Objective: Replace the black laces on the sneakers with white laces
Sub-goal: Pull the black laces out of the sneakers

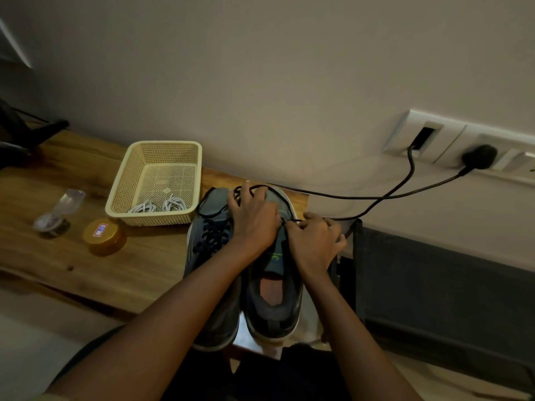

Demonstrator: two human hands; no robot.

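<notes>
Two grey sneakers stand side by side at the wooden table's right end. The left sneaker (210,224) still has its black lace (212,233) threaded. My left hand (254,218) lies across the front of the right sneaker (273,299), fingers spread over a loose loop of black lace (260,187). My right hand (315,241) is at that shoe's right side and pinches a strand of the black lace near the eyelets. White laces (157,206) lie coiled in a cream mesh basket (191,157) to the left.
An orange-lidded jar (101,231) and a clear plastic container (59,212) sit on the wooden table (58,256). Two black cables (385,195) run from wall sockets (477,156) past the shoes. A dark panel (448,285) stands at the right.
</notes>
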